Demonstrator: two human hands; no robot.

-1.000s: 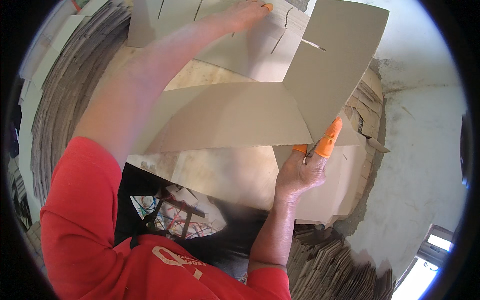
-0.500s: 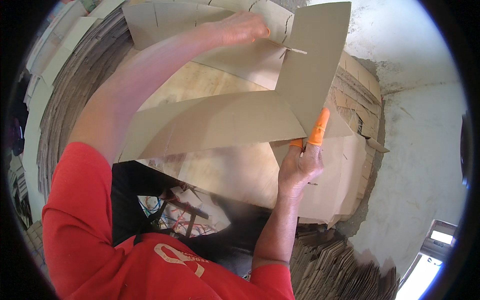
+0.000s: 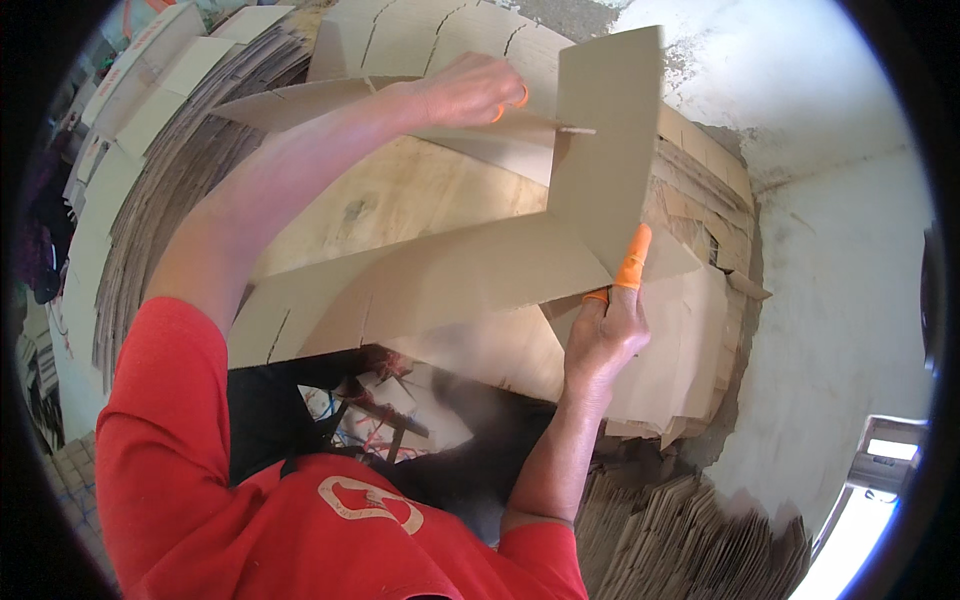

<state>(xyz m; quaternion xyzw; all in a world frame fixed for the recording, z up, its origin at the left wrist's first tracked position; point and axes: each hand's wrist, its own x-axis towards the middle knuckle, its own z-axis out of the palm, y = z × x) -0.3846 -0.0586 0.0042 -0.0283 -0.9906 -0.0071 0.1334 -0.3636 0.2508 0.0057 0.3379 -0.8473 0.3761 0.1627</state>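
My left hand (image 3: 475,92) is closed on the top edge of a far cardboard strip (image 3: 300,102), whose right end slots into an upright cardboard cross piece (image 3: 607,125). A nearer cardboard strip (image 3: 440,275), slit at its left part, meets the same cross piece at its near end. There my right hand (image 3: 605,335) grips the cardboard joint from below, with one finger raised along the cross piece. Orange finger covers (image 3: 634,255) show on both hands. The gripping fingertips are partly hidden behind the cardboard.
Below the strips is a pale wooden board (image 3: 400,185). A slit cardboard sheet (image 3: 470,35) lies at the far side. Stacked cardboard (image 3: 195,160) stands at left, more cardboard (image 3: 680,370) at right, and upright pieces (image 3: 690,540) at lower right beside a wall (image 3: 830,260).
My left hand has come slightly nearer and left with the far strip, which now shows apart from the slit sheet behind. The cross piece's top has dropped a little. My right hand keeps its grip.
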